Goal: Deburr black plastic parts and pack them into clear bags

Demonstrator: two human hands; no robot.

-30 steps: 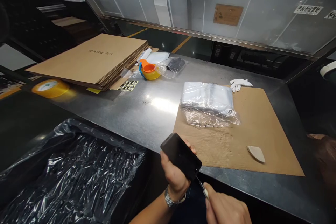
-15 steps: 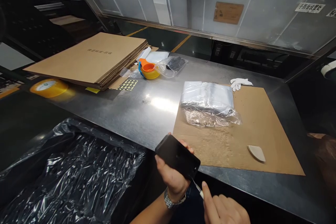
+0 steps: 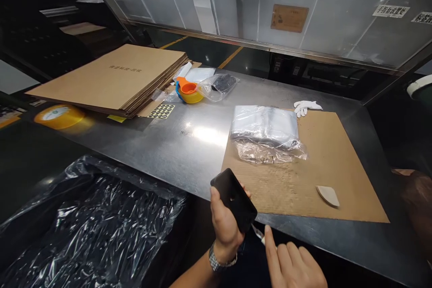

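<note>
By the near edge of the worktop [image 3: 162,153], your left hand [image 3: 225,225] has a closed grip round the black device [image 3: 234,200]; right hand [image 3: 293,263] curled on a thin tool [image 3: 258,233] at its lower corner. Looks like tool work there; needs the device steady. Tip contact unclear, right hand cut off below.

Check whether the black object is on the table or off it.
Off the table: the left hand holds the black object, thumb and fingers at opposite edges.
</note>
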